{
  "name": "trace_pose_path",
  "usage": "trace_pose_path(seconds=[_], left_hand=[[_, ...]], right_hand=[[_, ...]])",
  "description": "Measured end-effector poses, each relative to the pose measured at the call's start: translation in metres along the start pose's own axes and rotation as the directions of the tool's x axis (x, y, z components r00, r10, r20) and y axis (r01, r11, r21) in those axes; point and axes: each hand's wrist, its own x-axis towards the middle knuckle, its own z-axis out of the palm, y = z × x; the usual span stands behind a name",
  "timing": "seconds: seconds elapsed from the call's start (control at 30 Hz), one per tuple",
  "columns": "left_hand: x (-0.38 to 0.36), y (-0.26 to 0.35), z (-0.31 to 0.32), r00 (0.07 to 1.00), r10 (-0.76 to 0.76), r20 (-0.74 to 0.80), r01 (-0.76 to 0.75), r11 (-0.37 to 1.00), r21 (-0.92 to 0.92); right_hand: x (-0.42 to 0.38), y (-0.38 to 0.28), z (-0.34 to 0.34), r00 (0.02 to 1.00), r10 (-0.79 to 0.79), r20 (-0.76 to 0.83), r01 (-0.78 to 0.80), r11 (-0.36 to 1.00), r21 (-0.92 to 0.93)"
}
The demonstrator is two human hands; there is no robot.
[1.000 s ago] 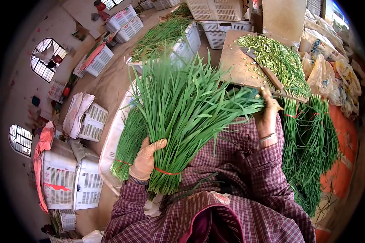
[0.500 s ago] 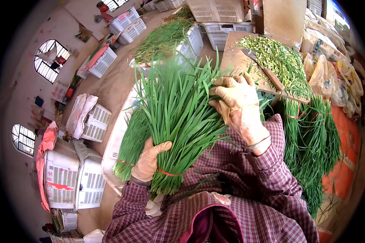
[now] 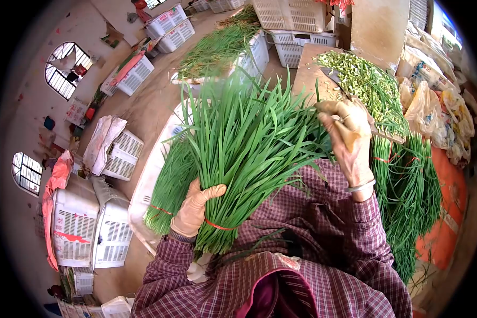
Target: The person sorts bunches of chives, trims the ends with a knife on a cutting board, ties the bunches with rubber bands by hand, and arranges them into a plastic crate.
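Note:
My left hand (image 3: 193,212), in a thin tan glove, is wrapped round the lower stems of a bunch of garlic chives (image 3: 244,143). A red band (image 3: 217,225) circles the stems just beside my thumb, and the long flat leaves fan out upward and to the right. My right hand (image 3: 350,127), gloved too, is at the right edge of the fan with fingertips pinched together on a thin green leaf. Another banded bunch of chives (image 3: 172,185) lies in a white crate (image 3: 143,204) behind my left hand.
On the right, a board (image 3: 310,69) bears chopped stem ends (image 3: 365,79) and a knife (image 3: 336,79). Below it hang or lie more banded chives (image 3: 408,191). Plastic bags (image 3: 429,111) are piled at far right. White crates (image 3: 77,228) stand on the left, and a chive-filled crate (image 3: 257,55) ahead.
My right hand has drawn away from the leaves to the right and slightly down, its fingers now pinched. My left hand keeps its hold on the bunch; the view has shifted slightly.

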Motion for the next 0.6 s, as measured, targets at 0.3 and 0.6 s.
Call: trace_pose_path(seconds=[0.3,0.6], left_hand=[[-0.005,0.012,0.018,1.0,-0.012,0.027,0.012,1.0,-0.012],[-0.002,0.017,0.018,0.995,-0.033,0.091,0.042,0.994,-0.099]], right_hand=[[-0.007,-0.016,0.028,0.932,-0.232,0.278,0.255,0.966,-0.049],[-0.007,0.026,0.01,0.995,0.072,-0.065,-0.078,0.993,-0.09]])
